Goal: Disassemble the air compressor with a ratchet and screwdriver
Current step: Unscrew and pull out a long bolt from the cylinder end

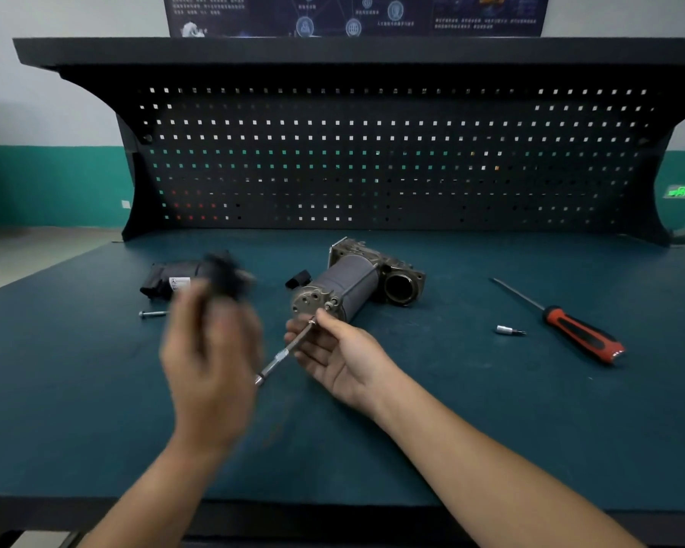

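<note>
The grey air compressor (pixel 356 282) lies on its side on the green bench mat (pixel 471 409), its end plate facing me. My right hand (pixel 335 354) pinches a long bolt (pixel 283 354) at the end plate, the bolt's head pointing down-left. My left hand (pixel 210 357) is blurred with motion and holds a black part (pixel 224 272) raised over the mat. Another black part with a white label (pixel 167 282) lies at the left. A red-and-black screwdriver (pixel 570 330) lies at the right.
One loose bolt (pixel 153 313) lies at the left, beside the labelled part. A small socket bit (pixel 510 331) lies left of the screwdriver. A small black piece (pixel 298 278) sits by the compressor. A black pegboard (pixel 372 160) closes the back of the bench.
</note>
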{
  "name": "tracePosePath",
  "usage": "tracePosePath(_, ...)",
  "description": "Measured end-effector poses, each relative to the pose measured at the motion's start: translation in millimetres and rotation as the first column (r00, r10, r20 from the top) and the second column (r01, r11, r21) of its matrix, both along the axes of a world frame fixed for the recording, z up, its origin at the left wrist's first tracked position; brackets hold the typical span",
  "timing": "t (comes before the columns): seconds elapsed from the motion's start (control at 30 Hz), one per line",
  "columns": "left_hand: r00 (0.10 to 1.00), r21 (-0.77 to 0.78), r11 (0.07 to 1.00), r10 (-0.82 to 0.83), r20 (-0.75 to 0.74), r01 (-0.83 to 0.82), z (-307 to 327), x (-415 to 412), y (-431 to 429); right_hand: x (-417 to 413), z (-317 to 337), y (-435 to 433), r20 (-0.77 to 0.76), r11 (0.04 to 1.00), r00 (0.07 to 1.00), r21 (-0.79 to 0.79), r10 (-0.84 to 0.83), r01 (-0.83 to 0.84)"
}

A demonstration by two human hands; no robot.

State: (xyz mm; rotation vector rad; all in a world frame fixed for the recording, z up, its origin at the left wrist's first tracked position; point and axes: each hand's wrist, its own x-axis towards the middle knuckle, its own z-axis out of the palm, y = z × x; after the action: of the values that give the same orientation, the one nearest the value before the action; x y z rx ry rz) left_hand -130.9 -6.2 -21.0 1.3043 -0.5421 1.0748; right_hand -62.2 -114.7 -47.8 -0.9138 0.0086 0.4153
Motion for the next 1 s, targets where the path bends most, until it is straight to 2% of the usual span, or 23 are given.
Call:
tracePosePath(0.03, 0.991, -0.323, 0.944, -0.098, -0.091, 0.064, 6.3, 5.8, 4.7, -0.2, 0.6, 0.6, -0.008, 0.999, 1.0, 0.033, 0.013, -0.013)
tracePosePath(0.07, 0.973, -0.504, 0.86, -0.176, -0.146, 0.08, 13.5, 11.0, 9.9, -0.6, 1.1, 0.8, -0.012, 0.998, 1.0, 0.057, 0.025, -0.024)
tracePosePath(0.1, 0.961, -0.586, 0.808, -0.204, -0.186, 0.058, 16.1, 15.4, 13.6, -0.6, 1.5, 1.1, -0.011, 0.997, 0.999, 0.066, 0.03, -0.029)
tracePosePath(0.17, 0.967, -0.555, 0.832, -0.157, -0.203, 0.018, 13.0, 17.2, 12.1, -1.1, 1.9, 1.5, -0.003, 0.999, 1.0, 0.048, 0.019, -0.019)
tracePosePath(0.23, 0.993, -0.331, 0.944, -0.04, -0.111, 0.001, 6.1, 6.7, 0.7, -0.8, 1.8, 2.3, 0.006, 1.0, 1.0, 0.002, -0.003, 0.003)
tracePosePath(0.27, 1.0, -0.1, 0.995, 0.009, -0.017, -0.011, 2.1, -0.1, -3.8, -0.8, 1.9, 2.7, 0.009, 1.0, 1.0, -0.02, -0.012, 0.012)
tracePosePath(0.3, 0.995, 0.234, 0.97, 0.054, 0.089, -0.073, -2.3, -4.4, -7.0, -1.1, 2.0, 3.0, 0.006, 0.999, 1.0, -0.033, -0.017, 0.017)
tracePosePath(0.33, 0.975, 0.57, 0.809, 0.015, 0.224, -0.143, -8.4, -5.2, -7.4, -1.3, 1.9, 2.8, 0.003, 0.999, 1.0, -0.044, -0.021, 0.021)
tracePosePath(0.37, 0.95, 0.787, 0.577, -0.059, 0.306, -0.218, -12.9, -5.1, -7.0, -1.5, 1.5, 2.4, 0.004, 0.998, 1.0, -0.054, -0.028, 0.028)
tracePosePath(0.4, 0.933, 0.873, 0.402, -0.109, 0.344, -0.276, -16.0, -3.2, -5.6, -1.8, 1.2, 1.6, 0.01, 0.997, 0.999, -0.063, -0.034, 0.035)
tracePosePath(0.43, 0.927, 0.904, 0.312, -0.138, 0.348, -0.293, -17.4, -1.5, -3.4, -2.0, 0.8, 1.0, 0.015, 0.997, 0.999, -0.068, -0.034, 0.035)
tracePosePath(0.47, 0.935, 0.919, 0.295, -0.161, 0.317, -0.26, -19.0, -0.1, -1.2, -2.2, 0.5, 0.6, 0.019, 0.997, 0.999, -0.069, -0.028, 0.029)
tracePosePath(0.5, 0.943, 0.907, 0.352, -0.15, 0.298, -0.23, -20.8, -0.2, -0.2, -2.3, 0.5, 0.7, 0.017, 0.998, 1.0, -0.063, -0.015, 0.016)
tracePosePath(0.53, 0.955, 0.859, 0.479, -0.125, 0.27, -0.18, -22.1, -1.3, -0.6, -2.2, 0.8, 1.1, 0.009, 0.999, 1.0, -0.046, 0.0, 0.001)
tracePosePath(0.57, 0.97, 0.722, 0.683, -0.082, 0.229, -0.112, -21.1, -3.6, -1.9, -2.2, 1.3, 1.8, -0.001, 1.0, 1.0, -0.019, 0.014, -0.014)
tracePosePath(0.6, 0.988, 0.484, 0.874, -0.049, 0.149, -0.03, -18.8, -4.4, -2.8, -2.3, 1.6, 1.9, -0.011, 1.0, 1.0, 0.013, 0.028, -0.028)
tracePosePath(0.63, 0.998, 0.182, 0.983, -0.048, 0.051, 0.038, -11.9, -4.3, -3.5, -2.4, 1.9, 1.6, -0.018, 0.998, 0.999, 0.044, 0.041, -0.041)
tracePosePath(0.7, 0.981, -0.297, 0.949, -0.147, -0.124, 0.105, 2.7, 4.5, 5.6, -3.1, 2.9, -0.7, -0.017, 0.993, 0.998, 0.096, 0.063, -0.061)
tracePosePath(0.73, 0.947, -0.475, 0.871, -0.248, -0.206, 0.124, 9.9, 10.8, 12.8, -3.4, 3.4, -2.1, -0.005, 0.992, 0.997, 0.106, 0.074, -0.073)
tracePosePath(0.8, 0.861, -0.737, 0.656, -0.459, -0.22, 0.162, 22.2, 22.3, 26.6, -3.5, 4.9, -3.0, 0.02, 0.992, 0.996, 0.096, 0.082, -0.084)
tracePosePath(0.87, 0.834, -0.785, 0.603, -0.501, -0.231, 0.144, 28.8, 28.1, 32.2, -3.9, 5.1, -1.7, 0.026, 0.993, 0.996, 0.088, 0.082, -0.084)
tracePosePath(0.93, 0.869, -0.687, 0.712, -0.425, -0.256, 0.146, 28.2, 26.2, 26.7, -3.8, 4.7, -0.8, 0.024, 0.995, 0.997, 0.074, 0.071, -0.072)
tracePosePath(1.0, 0.93, -0.47, 0.868, -0.295, -0.221, 0.164, 21.6, 18.5, 17.9, -2.5, 3.4, -0.8, 0.029, 0.998, 0.999, 0.046, 0.043, -0.045)
